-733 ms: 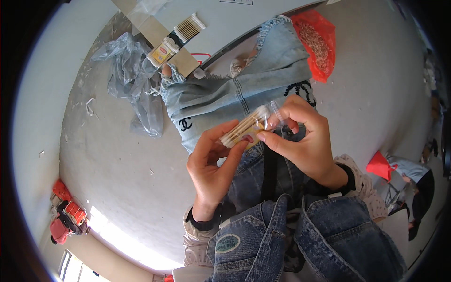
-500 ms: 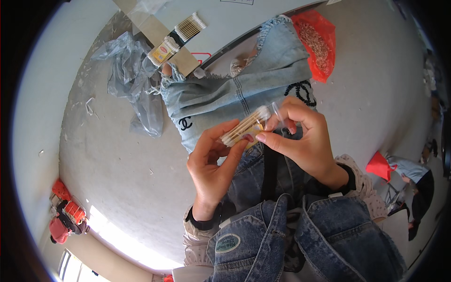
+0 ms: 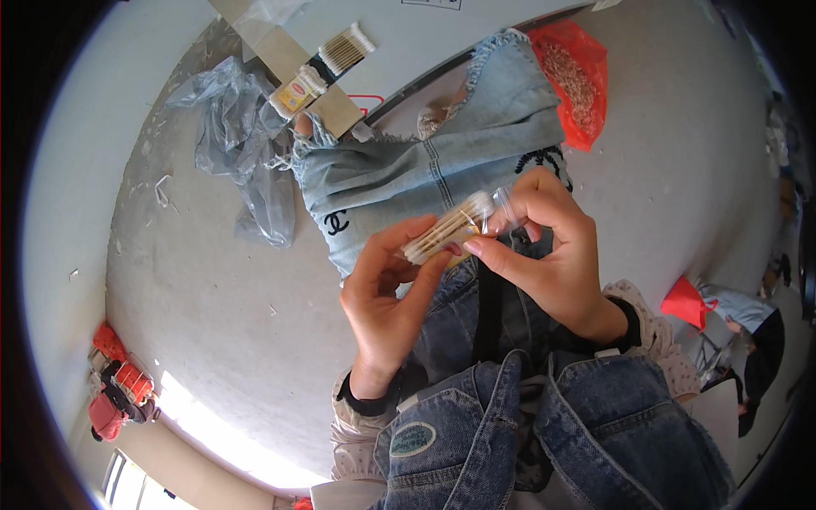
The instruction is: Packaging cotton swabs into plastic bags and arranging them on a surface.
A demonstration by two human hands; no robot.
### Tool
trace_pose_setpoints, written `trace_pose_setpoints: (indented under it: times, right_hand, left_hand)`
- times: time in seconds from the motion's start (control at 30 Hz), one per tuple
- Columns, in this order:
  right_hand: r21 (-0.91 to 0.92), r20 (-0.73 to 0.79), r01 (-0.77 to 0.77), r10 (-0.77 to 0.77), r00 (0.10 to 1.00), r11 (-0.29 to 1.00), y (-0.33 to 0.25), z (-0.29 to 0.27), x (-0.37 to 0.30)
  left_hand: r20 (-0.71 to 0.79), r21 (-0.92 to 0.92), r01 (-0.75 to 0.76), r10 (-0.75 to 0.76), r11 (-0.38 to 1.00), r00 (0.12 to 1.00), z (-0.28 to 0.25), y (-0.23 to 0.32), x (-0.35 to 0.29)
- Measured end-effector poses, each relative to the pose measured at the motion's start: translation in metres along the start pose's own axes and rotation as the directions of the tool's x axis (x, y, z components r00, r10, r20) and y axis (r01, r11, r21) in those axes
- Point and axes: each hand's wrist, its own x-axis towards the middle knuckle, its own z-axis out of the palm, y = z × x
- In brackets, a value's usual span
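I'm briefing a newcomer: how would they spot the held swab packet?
Find the pale denim, upper middle. At its lower edge, the left hand and right hand hold the clear swab packet. Unlike the two swab bundles lying upper left, it's held.

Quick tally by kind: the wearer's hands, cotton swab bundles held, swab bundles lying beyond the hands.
Hands: 2, left hand and right hand
Held: 1, small bundle
Lying beyond: 2, yellow-labelled bundle and plain bundle
Total: 5
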Motion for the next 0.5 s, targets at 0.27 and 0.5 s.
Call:
trace_pose_setpoints:
  times: [0.27, 0.5]
  right_hand:
    - [-0.357, -0.054, 0.229, -0.265, 0.963, 0.906, -0.0012, 0.0017, -0.0014]
    - [-0.181, -0.083, 0.142, -0.159, 0.984, 0.973, 0.0001, 0.0012, -0.0032]
  left_hand:
    - [-0.013, 0.006, -0.019, 0.019, 1.0, 1.0, 0.0026, -0.0018, -0.0011]
    - [0.002, -0.03, 0.009, -0.009, 0.999, 1.0, 0.0034, -0.0001, 0.0002]
